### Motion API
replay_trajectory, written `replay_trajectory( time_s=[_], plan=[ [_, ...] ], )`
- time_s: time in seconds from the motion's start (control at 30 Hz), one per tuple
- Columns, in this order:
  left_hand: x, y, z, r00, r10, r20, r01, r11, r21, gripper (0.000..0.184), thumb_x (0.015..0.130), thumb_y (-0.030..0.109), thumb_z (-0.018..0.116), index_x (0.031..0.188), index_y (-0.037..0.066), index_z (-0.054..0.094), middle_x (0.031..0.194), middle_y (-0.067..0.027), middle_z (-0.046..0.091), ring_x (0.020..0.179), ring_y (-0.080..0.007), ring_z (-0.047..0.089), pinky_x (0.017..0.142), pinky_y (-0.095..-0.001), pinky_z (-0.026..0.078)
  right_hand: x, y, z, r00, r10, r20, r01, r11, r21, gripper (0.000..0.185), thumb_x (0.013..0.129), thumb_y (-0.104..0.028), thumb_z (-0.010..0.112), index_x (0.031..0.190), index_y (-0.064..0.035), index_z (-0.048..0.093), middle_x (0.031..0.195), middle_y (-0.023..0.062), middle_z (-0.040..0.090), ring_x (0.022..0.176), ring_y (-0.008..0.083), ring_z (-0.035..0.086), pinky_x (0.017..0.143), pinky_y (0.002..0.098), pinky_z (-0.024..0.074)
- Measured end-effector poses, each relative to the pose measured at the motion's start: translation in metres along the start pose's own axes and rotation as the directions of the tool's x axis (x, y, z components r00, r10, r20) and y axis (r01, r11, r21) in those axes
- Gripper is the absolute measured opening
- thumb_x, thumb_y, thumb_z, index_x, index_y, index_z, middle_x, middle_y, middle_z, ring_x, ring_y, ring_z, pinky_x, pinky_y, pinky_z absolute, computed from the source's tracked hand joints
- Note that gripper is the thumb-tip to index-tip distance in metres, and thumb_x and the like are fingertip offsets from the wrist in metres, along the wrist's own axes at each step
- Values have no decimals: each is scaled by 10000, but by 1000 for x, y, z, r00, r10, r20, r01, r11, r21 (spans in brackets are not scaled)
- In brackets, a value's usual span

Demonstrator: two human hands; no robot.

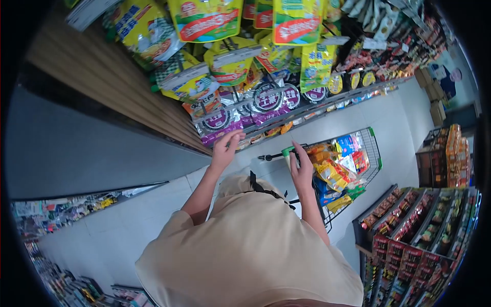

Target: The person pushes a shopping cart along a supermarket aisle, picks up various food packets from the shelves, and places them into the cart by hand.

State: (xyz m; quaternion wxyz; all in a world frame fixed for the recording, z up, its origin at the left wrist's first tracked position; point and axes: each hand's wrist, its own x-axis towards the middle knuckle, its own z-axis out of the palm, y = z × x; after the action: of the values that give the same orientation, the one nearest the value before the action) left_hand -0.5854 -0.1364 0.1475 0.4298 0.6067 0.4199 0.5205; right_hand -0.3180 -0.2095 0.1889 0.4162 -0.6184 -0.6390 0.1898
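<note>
My left hand (225,148) is held in the air in front of the lower shelf, palm turned inward and fingers loosely apart, with nothing in it. Purple-and-silver packets (217,122) hang on the rack just beyond it. My right hand (302,165) is at the green-ended handle (288,151) of a shopping cart (379,148), its fingers stretched out and the thumb apart; whether it touches the handle I cannot tell. Inside the cart lie several colourful bagged goods (332,175). Above, yellow-and-green pouches (205,20) hang in rows.
A wooden panel (110,82) closes the left end of the shelving. Tiled floor (399,138) runs around the cart. Stepped shelves of red packages (409,245) stand at the right, with an orange stack (456,156) behind. More goods line the lower left (71,210).
</note>
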Motion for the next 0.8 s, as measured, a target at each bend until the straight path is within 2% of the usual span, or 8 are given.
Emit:
replay_trajectory(
  time_s=[0.13,0.2,0.23,0.33,0.43,0.57,0.73,0.8],
  plan=[
    [4,21,-26,975,82,-208,-106,989,-106,261,1023,98,532,1211,-53,633,1112,-137,718,997,-204,695,889,-305,533,104,-79,46,911,-362,198,328,927,185,406,958,-135,631,1339,-15,557,1304,203,619,1202,373,597,1003,404,473],
    [4,26,-33,899,200,-389,-194,979,56,262,1018,87,532,1214,-52,634,1133,-141,711,1047,-207,677,894,-304,530,146,-118,77,865,-453,217,382,874,301,423,950,-129,645,1343,-2,551,1315,195,618,1216,338,597,1007,383,469],
    [4,26,-39,887,263,-380,-226,964,139,275,1010,73,530,1240,-45,626,1239,-159,667,1144,-225,637,931,-319,517,165,-133,94,850,-476,224,381,851,363,436,943,-119,658,1346,8,550,1326,186,618,1233,304,596,1012,363,465],
    [4,55,-48,860,232,-454,-191,972,135,301,1007,61,521,1278,-45,600,1348,-178,601,1234,-242,585,1000,-332,476,209,-158,150,870,-426,249,256,821,510,467,934,-126,672,1348,37,532,1328,190,613,1219,286,601,1002,362,473],
    [4,46,-68,835,280,-474,-228,959,166,334,1009,59,511,1319,-52,565,1415,-183,546,1285,-252,544,1052,-356,443,233,-171,185,833,-530,159,407,782,472,641,891,-171,745,1408,49,437,1314,190,597,1162,247,616,965,346,496],
    [-1,47,-77,828,230,-512,-209,973,100,344,1018,74,510,1331,-60,550,1400,-180,559,1286,-252,543,1065,-355,432,248,-181,210,847,-528,59,436,755,489,589,856,-189,790,1307,41,490,1210,179,609,1097,239,633,905,346,523],
    [-16,47,-73,850,96,-519,-129,991,-28,353,1028,103,517,1342,-56,542,1405,-174,556,1280,-222,540,1065,-336,431,248,-191,199,874,-478,87,400,810,430,516,852,-214,800,1221,35,538,1135,159,643,976,191,642,821,320,528],
    [-19,42,-72,853,83,-515,-117,993,-35,355,1028,108,521,1343,-54,543,1404,-172,557,1282,-221,536,1071,-336,428,254,-189,199,880,-404,250,215,808,549,489,867,-254,793,1200,21,565,1007,104,678,893,148,639,780,294,518]
  ],
)
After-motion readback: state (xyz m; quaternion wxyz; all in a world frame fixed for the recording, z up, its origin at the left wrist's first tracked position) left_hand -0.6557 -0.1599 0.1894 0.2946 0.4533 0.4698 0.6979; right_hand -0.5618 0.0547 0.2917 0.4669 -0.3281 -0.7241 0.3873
